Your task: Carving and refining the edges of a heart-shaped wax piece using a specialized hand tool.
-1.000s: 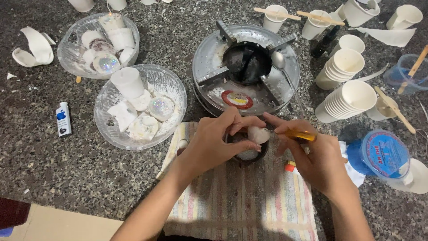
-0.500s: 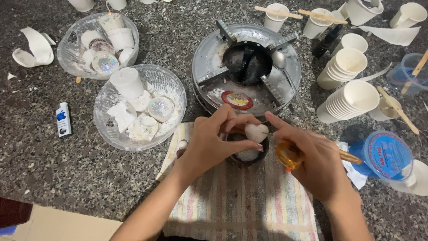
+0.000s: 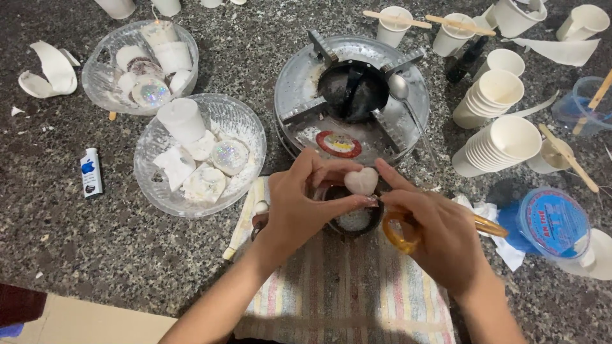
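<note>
Our left hand (image 3: 299,207) pinches a white heart (image 3: 361,181) over a small dark pot (image 3: 352,220) on the striped cloth (image 3: 344,293). Right hand (image 3: 440,232) grips what look like orange-handled scissors (image 3: 408,232), blades hidden, touching the heart.

Small heart-shaped white wax piece (image 3: 361,181) — matt, slightly grainy. Orange-handled scissors (image 3: 408,232): handles of glossy translucent plastic. Round dull-grey metal burner stand (image 3: 299,89), scuffed and stained, a polished metal spoon (image 3: 403,92) laid on it. Striped woven cloth (image 3: 344,286) — soft, coarse weave. Two clear ribbed plastic bowls (image 3: 245,127), glossy. Stacked white paper cups (image 3: 503,143), matt. Speckled granite-like counter (image 3: 95,242), smooth.
</note>
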